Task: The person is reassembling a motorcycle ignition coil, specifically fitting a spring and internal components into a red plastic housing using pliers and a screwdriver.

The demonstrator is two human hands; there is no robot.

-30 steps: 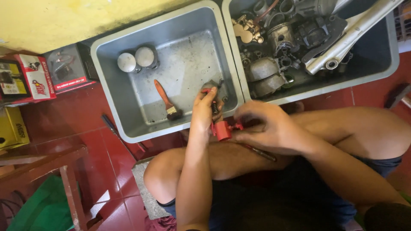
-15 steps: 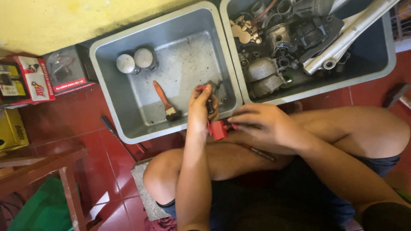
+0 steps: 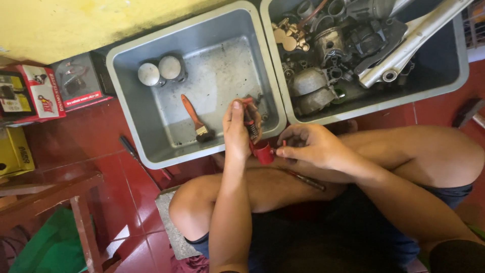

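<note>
Left hand (image 3: 237,132): it was raised over the near edge of the grey tub (image 3: 132,132), the fingers closed around a small dark part with a spring (image 3: 249,126).
Right hand (image 3: 309,148): it was just beside the left hand, the fingers bent narrow and pinching at the side of a red cylinder piece (image 3: 264,152).
Red cylinder piece: it sat at the low end of the spring part, between the two hands, above the person's crossed legs and close to the tub rim.
Grey tub: a brush with an orange handle (image 3: 194,117) lay on its floor, and two round metal pistons (image 3: 160,71) stood in the far left corner.
Second tub (image 3: 457,76): it stood to the right, touching the first, full of engine parts (image 3: 323,60) and a long silver metal piece (image 3: 411,43).
Leg: a thin dark tool (image 3: 304,179) lay across the thigh, under the right hand.
Floor: red tiles (image 3: 91,136); coloured boxes (image 3: 35,93) stood at the left by the yellow wall (image 3: 76,23).
</note>
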